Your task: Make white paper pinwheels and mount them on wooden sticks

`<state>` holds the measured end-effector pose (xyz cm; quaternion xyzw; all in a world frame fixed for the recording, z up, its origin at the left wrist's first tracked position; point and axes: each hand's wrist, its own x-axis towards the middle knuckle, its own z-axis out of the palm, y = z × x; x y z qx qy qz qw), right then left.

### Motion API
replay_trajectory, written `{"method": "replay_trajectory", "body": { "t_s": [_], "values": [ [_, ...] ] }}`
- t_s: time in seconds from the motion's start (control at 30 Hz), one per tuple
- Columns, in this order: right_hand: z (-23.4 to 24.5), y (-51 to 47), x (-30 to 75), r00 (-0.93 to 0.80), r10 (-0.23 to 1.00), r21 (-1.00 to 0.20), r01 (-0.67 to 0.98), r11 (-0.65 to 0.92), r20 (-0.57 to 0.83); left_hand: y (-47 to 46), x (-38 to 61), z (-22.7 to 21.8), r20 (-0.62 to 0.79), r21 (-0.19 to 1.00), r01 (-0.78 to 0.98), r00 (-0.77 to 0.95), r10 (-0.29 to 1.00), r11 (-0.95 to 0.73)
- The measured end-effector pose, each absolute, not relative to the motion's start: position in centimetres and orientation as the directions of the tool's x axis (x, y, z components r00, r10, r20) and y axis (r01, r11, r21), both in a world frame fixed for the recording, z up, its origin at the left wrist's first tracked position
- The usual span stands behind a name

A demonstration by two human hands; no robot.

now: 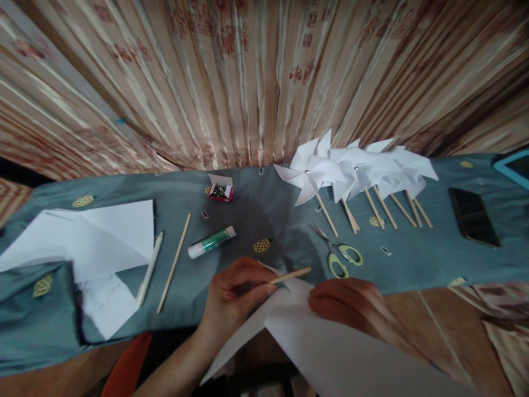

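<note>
Near the table's front edge, my left hand (237, 292) pinches a short wooden stick (295, 273) that points to the right. Below the stick is a large sheet of white paper (326, 342), with a slit or fold running down its middle. My right hand (351, 303) is closed on the paper's upper right part, its fingertips close to the stick. The paper's lower part hangs past the table edge toward me. A glue stick (212, 242) with a green label lies just beyond my left hand, and green-handled scissors (338, 253) lie beyond my right.
Several white paper pinwheels (322, 171) on sticks lie at the back right, near a dark phone (474, 216). A small red box (221, 191) holds shiny metal bits. White paper sheets (115, 231), a white pen (150, 269) and a thin wooden stick (174, 263) lie left. A curtain (248, 82) hangs behind.
</note>
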<state>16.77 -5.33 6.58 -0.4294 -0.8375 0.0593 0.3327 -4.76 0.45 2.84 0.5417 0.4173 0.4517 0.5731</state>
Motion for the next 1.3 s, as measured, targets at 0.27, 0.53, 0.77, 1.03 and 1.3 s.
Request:
{"method": "replay_trajectory", "body": {
  "t_s": [0.27, 0.53, 0.77, 1.03, 1.3],
  "values": [
    [6.9, -5.5, 15.1, -0.357, 0.794, -0.556, 0.573, 0.602, 0.493, 1.3, -5.0, 3.1, -0.021, 0.999, -0.043, 0.154, 0.988, 0.027],
    [6.8, -5.5, 16.3, -0.386, 0.79, -0.458, 0.658, 0.598, 0.477, 0.1, -4.3, 1.7, -0.108, 0.985, -0.098, 0.311, 0.944, 0.145],
    [6.3, -5.9, 15.9, -0.321, 0.782, -0.43, 0.693, 0.578, 0.534, 0.5, -4.1, 2.4, -0.098, 0.958, -0.215, 0.371, 0.924, 0.188],
    [6.0, -6.0, 15.8, -0.252, 0.791, -0.43, 0.727, 0.535, 0.558, 0.4, -4.2, 2.4, -0.082, 0.97, -0.182, 0.378, 0.922, 0.161],
    [5.7, -5.4, 17.9, -0.46, 0.719, -0.31, 0.683, 0.661, 0.521, 0.3, -4.4, 2.6, -0.099, 0.977, -0.138, 0.384, 0.918, 0.163]
  ]
}}
